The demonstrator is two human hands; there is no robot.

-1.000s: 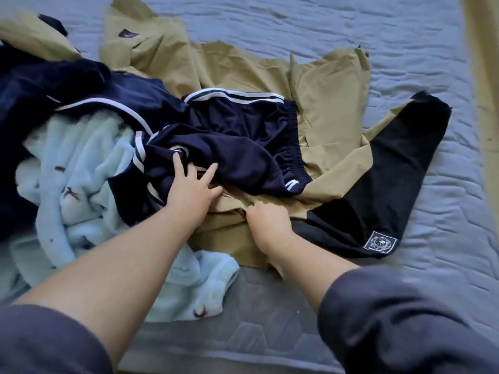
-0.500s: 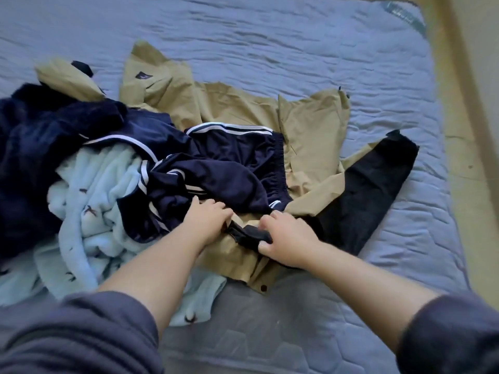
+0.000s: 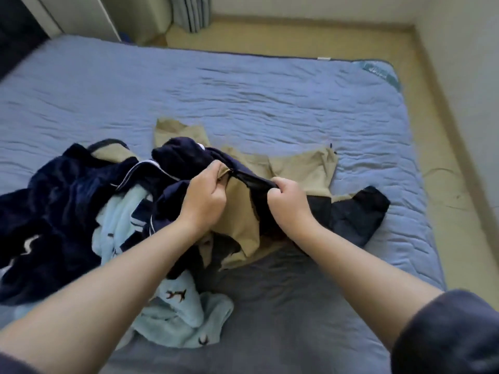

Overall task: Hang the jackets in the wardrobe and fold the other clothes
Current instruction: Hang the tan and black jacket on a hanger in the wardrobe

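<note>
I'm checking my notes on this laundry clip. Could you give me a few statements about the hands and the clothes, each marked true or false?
1. The left hand and the right hand both grip the tan and black jacket. True.
2. The light blue fleece lies to the right of the jacket. False: it lies on the left, beside the left forearm.
3. The clothes lie on a blue bed cover. True.
4. The jacket hangs on a hanger. False: no hanger shows; the hands hold it over the bed.
</note>
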